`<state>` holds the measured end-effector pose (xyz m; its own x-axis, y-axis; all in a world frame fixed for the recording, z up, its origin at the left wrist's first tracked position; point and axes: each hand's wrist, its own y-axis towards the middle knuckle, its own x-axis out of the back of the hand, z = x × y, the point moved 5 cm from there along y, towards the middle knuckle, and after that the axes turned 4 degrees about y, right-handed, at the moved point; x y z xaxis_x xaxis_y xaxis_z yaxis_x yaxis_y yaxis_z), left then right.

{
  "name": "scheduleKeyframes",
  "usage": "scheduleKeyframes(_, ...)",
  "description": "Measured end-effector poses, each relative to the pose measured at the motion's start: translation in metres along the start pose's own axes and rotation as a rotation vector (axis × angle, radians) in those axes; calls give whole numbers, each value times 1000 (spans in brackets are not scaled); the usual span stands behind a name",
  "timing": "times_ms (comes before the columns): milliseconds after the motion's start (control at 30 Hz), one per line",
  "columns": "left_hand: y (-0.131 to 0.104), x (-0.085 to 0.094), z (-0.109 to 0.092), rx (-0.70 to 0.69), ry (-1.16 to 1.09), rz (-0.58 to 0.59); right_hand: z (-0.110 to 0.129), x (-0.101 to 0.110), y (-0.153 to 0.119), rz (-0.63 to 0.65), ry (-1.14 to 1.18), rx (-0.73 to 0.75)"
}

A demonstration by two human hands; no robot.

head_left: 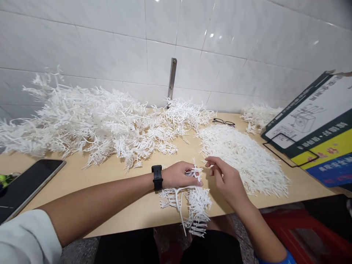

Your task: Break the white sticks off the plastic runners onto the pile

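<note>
My left hand (pixel 181 175), with a black watch on its wrist, grips a white branched plastic sprig (pixel 198 205). The sprig's feathery side shoots hang below the fingers and past the table's front edge. To the right of it, apart from the sprig, my right hand (pixel 227 179) has its fingers curled in toward the thumb. Whether a small bit is pinched there cannot be made out. A flat heap of short white plastic pieces (pixel 242 157) lies just beyond my right hand. Behind my left hand spreads a large tangled pile of white branched sprigs (pixel 93 117).
A phone (pixel 33 183) lies on the wooden table (pixel 132 205) at the left. Eyeglasses (pixel 224 122) rest near the wall. A printed cardboard box (pixel 316 128) stands at the right, with a smaller white pile (pixel 260 115) beside it. A metal bracket (pixel 172 79) is fixed to the tiled wall.
</note>
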<state>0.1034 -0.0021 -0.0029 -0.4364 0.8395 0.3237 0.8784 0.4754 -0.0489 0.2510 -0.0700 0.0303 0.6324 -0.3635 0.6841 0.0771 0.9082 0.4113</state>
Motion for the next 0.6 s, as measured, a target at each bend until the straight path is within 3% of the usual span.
scheduleKeyframes(100,-1,1,-2,-9,17,4,-18,-4,11,-5,53,-130)
scheduleKeyframes(200,-1,1,-5,-16,54,3,-37,4,28,-70,17,-229)
scheduleKeyframes(300,-1,2,-5,-15,66,-11,-30,15,34,-73,-71,-255)
scheduleKeyframes(500,0,-4,3,43,23,37,31,-7,8,431,14,-122)
scheduleKeyframes(600,-3,-5,3,55,25,88,40,-15,-5,582,111,-77)
